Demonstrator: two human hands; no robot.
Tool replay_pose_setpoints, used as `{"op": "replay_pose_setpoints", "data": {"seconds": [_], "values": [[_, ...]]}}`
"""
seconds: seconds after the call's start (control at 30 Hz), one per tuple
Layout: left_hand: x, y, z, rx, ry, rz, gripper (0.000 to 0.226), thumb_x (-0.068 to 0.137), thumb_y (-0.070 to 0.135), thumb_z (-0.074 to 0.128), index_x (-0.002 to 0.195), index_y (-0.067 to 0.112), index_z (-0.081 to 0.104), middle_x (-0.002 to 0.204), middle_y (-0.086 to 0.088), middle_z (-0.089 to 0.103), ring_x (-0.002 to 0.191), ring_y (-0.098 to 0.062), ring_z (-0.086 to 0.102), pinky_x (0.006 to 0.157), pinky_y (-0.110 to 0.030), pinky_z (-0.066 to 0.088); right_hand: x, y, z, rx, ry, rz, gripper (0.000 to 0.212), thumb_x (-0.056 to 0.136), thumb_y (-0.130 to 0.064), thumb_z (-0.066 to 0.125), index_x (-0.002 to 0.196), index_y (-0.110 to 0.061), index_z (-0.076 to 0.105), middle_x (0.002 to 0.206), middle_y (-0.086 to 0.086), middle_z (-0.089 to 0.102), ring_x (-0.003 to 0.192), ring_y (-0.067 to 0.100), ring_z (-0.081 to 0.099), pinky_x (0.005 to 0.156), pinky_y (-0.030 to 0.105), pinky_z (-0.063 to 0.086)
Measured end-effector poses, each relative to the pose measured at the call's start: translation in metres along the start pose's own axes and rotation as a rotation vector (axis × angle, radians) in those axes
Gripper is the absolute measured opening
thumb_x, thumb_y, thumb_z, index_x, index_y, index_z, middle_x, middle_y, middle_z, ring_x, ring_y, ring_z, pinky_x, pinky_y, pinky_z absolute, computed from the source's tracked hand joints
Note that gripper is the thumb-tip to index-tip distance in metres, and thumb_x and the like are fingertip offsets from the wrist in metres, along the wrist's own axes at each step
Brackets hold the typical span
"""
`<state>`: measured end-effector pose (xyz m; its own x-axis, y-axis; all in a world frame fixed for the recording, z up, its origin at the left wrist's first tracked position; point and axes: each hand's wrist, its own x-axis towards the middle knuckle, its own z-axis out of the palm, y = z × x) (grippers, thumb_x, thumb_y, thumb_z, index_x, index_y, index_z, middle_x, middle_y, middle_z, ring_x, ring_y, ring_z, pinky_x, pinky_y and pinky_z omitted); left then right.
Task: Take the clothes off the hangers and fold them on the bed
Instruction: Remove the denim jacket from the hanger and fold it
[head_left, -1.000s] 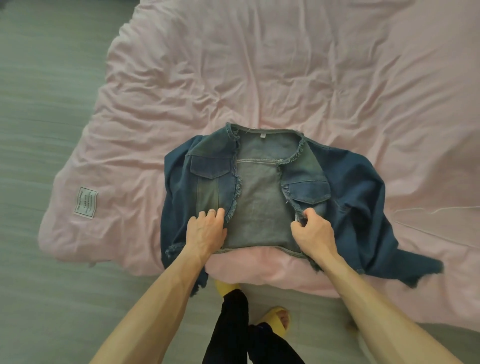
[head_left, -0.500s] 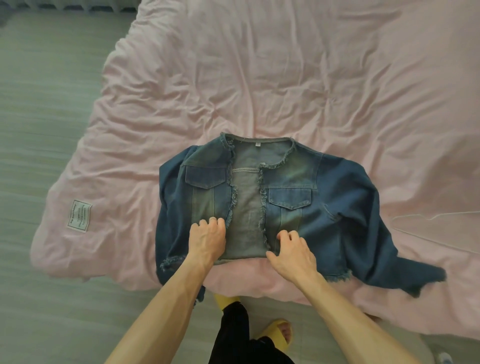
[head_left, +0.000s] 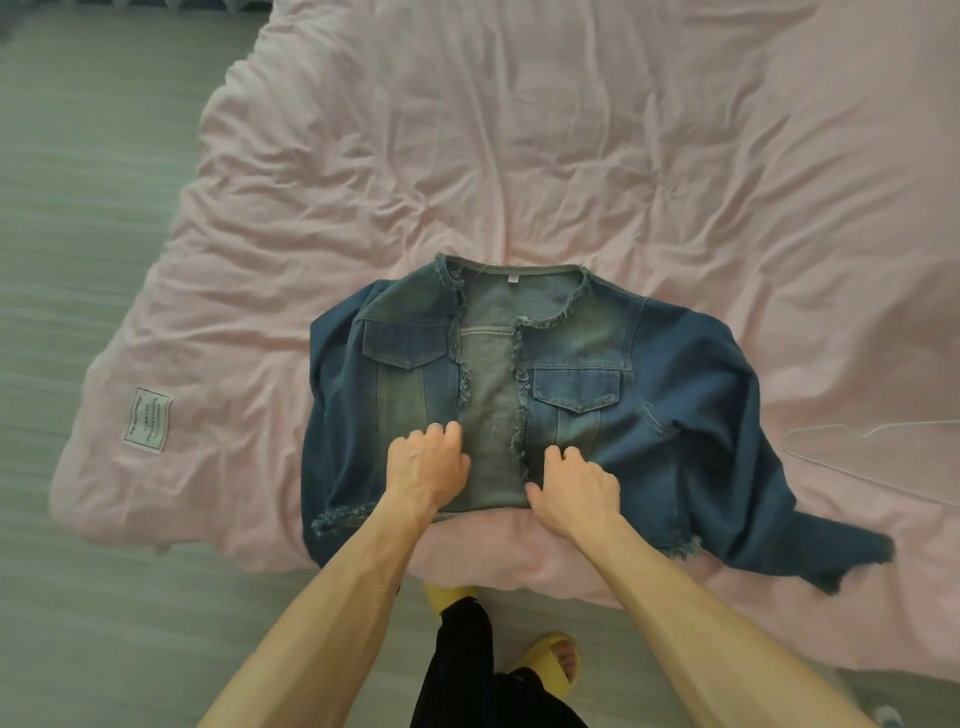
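Note:
A blue denim jacket (head_left: 649, 374) with frayed edges lies front-up on the pink bed (head_left: 519, 156), collar away from me, near the bed's front edge. Its two front panels almost meet, with a narrow strip of the inner back showing between them. My left hand (head_left: 426, 467) grips the lower inner edge of the left panel with curled fingers. My right hand (head_left: 571, 483) grips the lower inner edge of the right panel. The right sleeve trails off to the right, and the left sleeve is bunched under the jacket's left side.
A thin white hanger (head_left: 852, 434) lies on the bedcover to the right of the jacket. A white label (head_left: 147, 420) is sewn on the cover's left corner. Grey floor (head_left: 78, 208) runs along the left, and my feet in yellow slippers (head_left: 556, 665) stand at the bed's edge.
My right hand has drawn the right front panel leftward, so it now lies flat and the jacket front is nearly closed. My left hand has stayed on the left panel.

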<state>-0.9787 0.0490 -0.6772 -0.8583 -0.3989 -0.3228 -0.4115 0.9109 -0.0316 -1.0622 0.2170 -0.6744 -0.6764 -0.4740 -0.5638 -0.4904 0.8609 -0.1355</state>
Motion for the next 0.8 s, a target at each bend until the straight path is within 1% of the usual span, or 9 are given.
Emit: {"op": "replay_pose_setpoints", "data": {"seconds": [0.1, 0.17, 0.23, 0.3, 0.33, 0.5, 0.6, 0.7, 0.8], "values": [[-0.016, 0.017, -0.014, -0.276, 0.211, 0.156, 0.019, 0.076, 0.033, 0.050, 0.069, 0.019, 0.039, 0.061, 0.003, 0.054, 0.051, -0.023, 0.056, 0.046, -0.026, 0.028, 0.001, 0.008, 0.003, 0.123, -0.026, 0.011, 0.032, 0.098, -0.041, 0.048, 0.117, -0.015, 0.050, 0.119, 0.007, 0.055, 0.111, 0.032, 0.057, 0.080, 0.040, 0.045], [-0.026, 0.031, -0.016, -0.342, 0.222, 0.239, 0.019, 0.075, 0.031, 0.052, 0.069, 0.020, 0.037, 0.058, 0.006, 0.049, 0.048, -0.019, 0.050, 0.046, -0.026, 0.026, 0.000, 0.014, 0.003, 0.195, -0.049, 0.031, 0.030, 0.098, -0.040, 0.048, 0.115, -0.016, 0.052, 0.119, 0.007, 0.056, 0.112, 0.031, 0.056, 0.083, 0.040, 0.047], [-0.029, 0.041, -0.013, -0.273, -0.040, 0.190, 0.014, 0.086, 0.032, 0.049, 0.085, 0.019, 0.045, 0.082, 0.002, 0.060, 0.072, -0.022, 0.061, 0.057, -0.031, 0.036, -0.002, 0.017, 0.002, 0.237, -0.087, 0.038, 0.028, 0.098, -0.039, 0.048, 0.116, -0.017, 0.053, 0.120, 0.006, 0.056, 0.111, 0.030, 0.056, 0.084, 0.038, 0.046], [-0.027, 0.041, -0.007, -0.219, -0.364, 0.075, 0.027, 0.095, 0.039, 0.044, 0.112, 0.018, 0.050, 0.112, -0.003, 0.059, 0.102, -0.029, 0.061, 0.074, -0.038, 0.045, -0.003, 0.018, -0.003, 0.277, -0.133, 0.035, 0.028, 0.097, -0.038, 0.049, 0.117, -0.019, 0.055, 0.122, 0.005, 0.056, 0.110, 0.029, 0.057, 0.084, 0.037, 0.046], [-0.024, 0.037, -0.008, -0.229, -0.416, 0.036, 0.033, 0.097, 0.042, 0.042, 0.119, 0.018, 0.050, 0.118, -0.004, 0.057, 0.107, -0.030, 0.060, 0.079, -0.040, 0.046, -0.002, 0.019, -0.008, 0.296, -0.143, 0.034, 0.028, 0.096, -0.038, 0.048, 0.117, -0.020, 0.055, 0.122, 0.003, 0.057, 0.110, 0.028, 0.057, 0.085, 0.037, 0.047], [0.005, 0.009, -0.040, -0.314, -0.146, 0.023, 0.025, 0.097, 0.036, 0.043, 0.114, 0.024, 0.058, 0.113, 0.000, 0.059, 0.105, -0.025, 0.059, 0.080, -0.039, 0.050, 0.007, 0.016, -0.036, 0.359, -0.085, 0.015, 0.022, 0.095, -0.039, 0.047, 0.112, -0.027, 0.054, 0.116, -0.003, 0.060, 0.104, 0.023, 0.057, 0.086, 0.038, 0.048], [0.042, -0.026, -0.065, -0.388, -0.023, -0.059, 0.024, 0.096, 0.033, 0.047, 0.117, 0.026, 0.058, 0.117, 0.001, 0.059, 0.110, -0.025, 0.055, 0.084, -0.042, 0.050, 0.026, 0.004, -0.057, 0.423, -0.032, 0.018, 0.020, 0.097, -0.038, 0.047, 0.113, -0.027, 0.053, 0.117, -0.004, 0.058, 0.102, 0.020, 0.056, 0.086, 0.037, 0.048], [0.082, -0.057, -0.081, -0.433, 0.043, -0.157, 0.029, 0.096, 0.032, 0.047, 0.122, 0.027, 0.057, 0.118, -0.001, 0.059, 0.111, -0.025, 0.054, 0.083, -0.042, 0.051, 0.059, -0.004, -0.081, 0.491, 0.059, 0.012, 0.027, 0.099, -0.037, 0.048, 0.122, -0.023, 0.052, 0.126, -0.001, 0.054, 0.109, 0.019, 0.054, 0.091, 0.037, 0.046], [0.134, -0.081, -0.089, -0.481, 0.149, -0.265, 0.029, 0.093, 0.031, 0.048, 0.117, 0.027, 0.064, 0.113, -0.003, 0.060, 0.110, -0.027, 0.055, 0.084, -0.042, 0.050, 0.107, 0.000, -0.109, 0.534, 0.243, 0.080, 0.036, 0.099, -0.027, 0.048, 0.133, -0.017, 0.050, 0.136, 0.005, 0.050, 0.121, 0.023, 0.049, 0.100, 0.038, 0.042]]}}
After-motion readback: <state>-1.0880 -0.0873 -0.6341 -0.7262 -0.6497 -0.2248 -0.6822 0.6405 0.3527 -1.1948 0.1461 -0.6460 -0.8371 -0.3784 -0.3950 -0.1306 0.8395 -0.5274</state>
